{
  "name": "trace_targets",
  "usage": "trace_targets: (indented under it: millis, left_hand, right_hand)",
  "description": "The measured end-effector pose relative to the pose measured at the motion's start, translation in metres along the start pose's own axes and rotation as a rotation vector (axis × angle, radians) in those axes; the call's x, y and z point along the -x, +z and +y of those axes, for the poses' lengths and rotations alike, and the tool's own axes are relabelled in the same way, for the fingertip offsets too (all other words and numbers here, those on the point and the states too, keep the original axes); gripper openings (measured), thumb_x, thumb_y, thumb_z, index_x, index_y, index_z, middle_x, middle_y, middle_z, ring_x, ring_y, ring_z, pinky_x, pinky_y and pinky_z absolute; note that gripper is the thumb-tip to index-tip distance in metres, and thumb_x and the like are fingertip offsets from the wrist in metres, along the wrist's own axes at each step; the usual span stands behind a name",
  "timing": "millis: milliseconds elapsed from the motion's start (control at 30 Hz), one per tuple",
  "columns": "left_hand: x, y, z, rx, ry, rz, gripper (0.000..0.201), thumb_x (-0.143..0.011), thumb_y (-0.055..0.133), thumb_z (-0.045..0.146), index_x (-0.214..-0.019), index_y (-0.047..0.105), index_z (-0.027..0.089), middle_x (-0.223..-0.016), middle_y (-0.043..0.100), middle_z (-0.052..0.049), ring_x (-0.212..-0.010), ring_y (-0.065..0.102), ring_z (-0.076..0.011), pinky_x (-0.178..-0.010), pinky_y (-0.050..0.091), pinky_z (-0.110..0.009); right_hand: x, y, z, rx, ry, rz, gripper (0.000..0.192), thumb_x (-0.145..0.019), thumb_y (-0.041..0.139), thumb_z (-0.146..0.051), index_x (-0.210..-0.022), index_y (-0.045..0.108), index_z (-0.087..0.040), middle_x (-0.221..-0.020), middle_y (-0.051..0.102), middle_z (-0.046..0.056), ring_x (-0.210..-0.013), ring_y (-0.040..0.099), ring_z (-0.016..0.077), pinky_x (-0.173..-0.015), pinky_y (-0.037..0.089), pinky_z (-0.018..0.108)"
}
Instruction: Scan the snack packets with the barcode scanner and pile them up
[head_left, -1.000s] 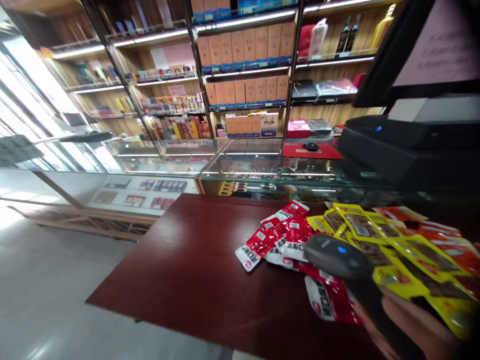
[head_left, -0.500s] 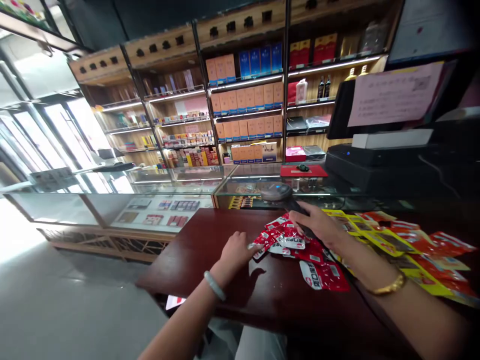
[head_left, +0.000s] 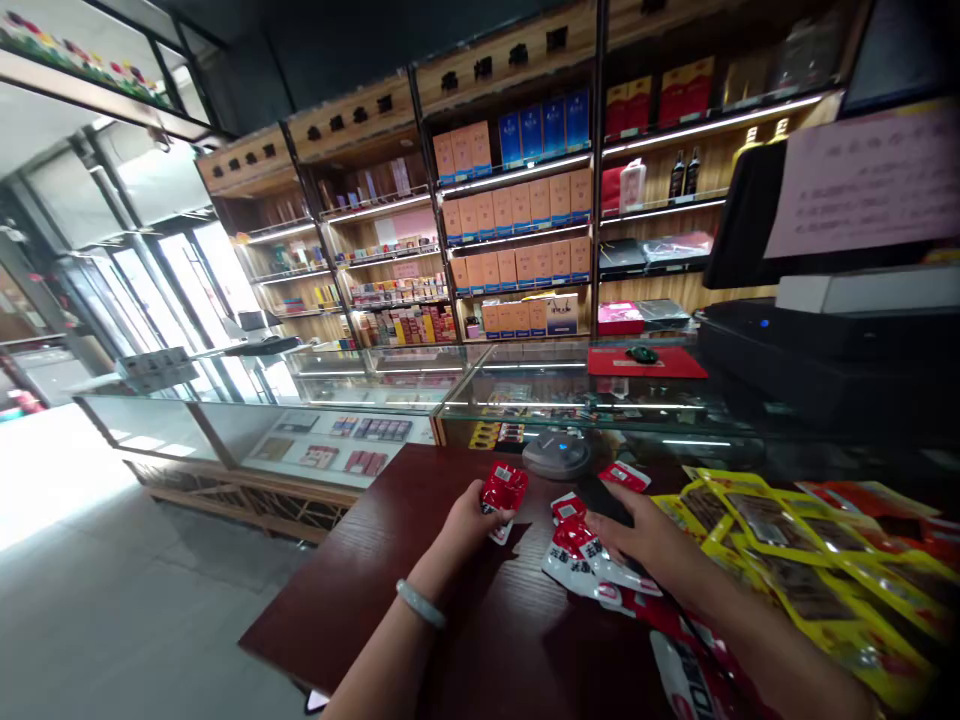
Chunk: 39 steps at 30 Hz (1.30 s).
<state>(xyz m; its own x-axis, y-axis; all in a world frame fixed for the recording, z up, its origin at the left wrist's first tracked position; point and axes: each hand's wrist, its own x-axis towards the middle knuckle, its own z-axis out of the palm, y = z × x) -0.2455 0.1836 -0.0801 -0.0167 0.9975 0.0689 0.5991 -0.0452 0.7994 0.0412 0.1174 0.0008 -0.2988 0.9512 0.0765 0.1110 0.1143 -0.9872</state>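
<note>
My left hand [head_left: 474,522] pinches a small red and white snack packet [head_left: 504,490] above the dark wooden table, its label patch facing up. My right hand [head_left: 637,525] is wrapped round the black handle of a barcode scanner [head_left: 556,455], whose grey head with a blue light points left, near the held packet. Under and beside my right hand lies a loose pile of red and white packets [head_left: 577,560], partly hidden by the hand and the cable. Yellow snack bags [head_left: 772,515] lie to the right of my right forearm.
The wooden table [head_left: 360,570] meets glass display counters [head_left: 525,385] at the back. A red mat [head_left: 645,362] with a mouse lies on the glass. At right stands a monitor [head_left: 739,225] with a pink paper sheet. Orange bags [head_left: 862,500] lie behind the yellow ones.
My left hand has lifted a red packet away from the pile. The scanner in my right hand has come lower and nearer to that packet. The view has shifted.
</note>
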Motion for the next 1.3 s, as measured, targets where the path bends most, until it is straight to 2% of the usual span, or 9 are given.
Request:
trace_targets:
  millis: [133,500,667,733,833,1033,1100,1200,1300]
  left_hand:
    - [0.006,0.003,-0.003,0.017,-0.01,0.054,0.038,-0.068,0.076,0.042,-0.093,0.056,0.02,-0.086,0.07,-0.001,-0.078,0.064,-0.0171,-0.067,0.045,-0.025]
    - [0.007,0.008,-0.003,-0.07,0.078,0.099,0.039,-0.07,0.074,0.048,-0.091,0.054,0.021,-0.091,0.07,-0.002,-0.083,0.065,-0.019,-0.068,0.043,-0.025]
    - [0.009,-0.016,0.0,-0.339,-0.119,0.159,0.043,-0.073,0.071,0.053,-0.096,0.054,0.021,-0.098,0.072,-0.009,-0.09,0.068,-0.0243,-0.069,0.042,-0.027]
    - [0.01,-0.03,0.001,-0.482,-0.249,0.2,0.046,-0.074,0.068,0.056,-0.101,0.055,0.021,-0.104,0.071,-0.013,-0.098,0.067,-0.0288,-0.072,0.043,-0.03]
    - [0.012,-0.045,0.0,-0.627,-0.387,0.211,0.05,-0.077,0.062,0.059,-0.108,0.056,0.021,-0.109,0.07,-0.015,-0.105,0.065,-0.0323,-0.079,0.045,-0.035]
    - [0.019,-0.027,0.022,-0.811,-0.163,0.549,0.065,-0.078,0.065,0.056,-0.13,0.054,0.019,-0.135,0.057,-0.017,-0.126,0.048,-0.0357,-0.099,0.039,-0.043]
    - [0.023,-0.007,0.041,-0.73,-0.008,0.39,0.049,-0.083,0.059,0.056,-0.115,0.065,0.02,-0.12,0.066,-0.013,-0.114,0.057,-0.0295,-0.093,0.042,-0.036]
    - [0.025,0.03,0.067,-0.547,0.114,-0.024,0.049,-0.086,0.05,0.064,-0.091,0.071,0.02,-0.093,0.073,-0.008,-0.085,0.065,-0.0207,-0.072,0.044,-0.027]
    - [0.019,0.065,0.077,-0.463,0.062,-0.142,0.053,-0.081,0.053,0.069,-0.083,0.071,0.018,-0.081,0.072,-0.007,-0.071,0.064,-0.0185,-0.061,0.041,-0.026]
  right_hand:
    - [0.008,0.013,0.008,0.04,-0.015,-0.052,0.036,-0.082,0.069,-0.046,-0.11,0.068,-0.023,-0.068,0.06,-0.004,-0.056,0.049,0.0158,-0.051,0.035,0.026]
    - [0.017,0.009,0.017,0.074,-0.002,-0.082,0.031,-0.082,0.069,-0.049,-0.095,0.065,-0.021,-0.05,0.049,-0.008,-0.047,0.042,0.013,-0.045,0.03,0.024]
    - [0.014,-0.01,0.015,0.249,-0.055,-0.015,0.036,-0.083,0.069,-0.044,-0.111,0.069,-0.022,-0.087,0.075,0.003,-0.081,0.066,0.0262,-0.071,0.048,0.034]
    - [0.01,-0.021,0.016,0.33,-0.085,0.018,0.041,-0.082,0.069,-0.043,-0.116,0.068,-0.021,-0.109,0.076,0.007,-0.104,0.065,0.0332,-0.088,0.047,0.04]
    - [0.005,-0.037,0.016,0.361,-0.06,-0.017,0.049,-0.082,0.067,-0.044,-0.123,0.065,-0.016,-0.116,0.075,0.01,-0.108,0.066,0.0356,-0.094,0.047,0.044]
    - [0.006,-0.052,0.012,0.339,-0.073,-0.032,0.05,-0.082,0.067,-0.045,-0.121,0.066,-0.014,-0.11,0.077,0.011,-0.104,0.069,0.0358,-0.089,0.05,0.043]
    - [0.006,-0.052,0.011,0.333,-0.08,-0.04,0.051,-0.081,0.067,-0.044,-0.121,0.067,-0.013,-0.108,0.077,0.012,-0.101,0.07,0.0363,-0.086,0.052,0.044]
    - [0.007,-0.05,0.011,0.315,-0.094,-0.064,0.047,-0.082,0.067,-0.042,-0.12,0.067,-0.014,-0.107,0.078,0.011,-0.097,0.071,0.0341,-0.082,0.053,0.042]
    - [0.008,-0.047,0.011,0.308,-0.123,-0.085,0.042,-0.082,0.067,-0.041,-0.115,0.069,-0.016,-0.108,0.077,0.01,-0.098,0.071,0.0323,-0.083,0.054,0.04]
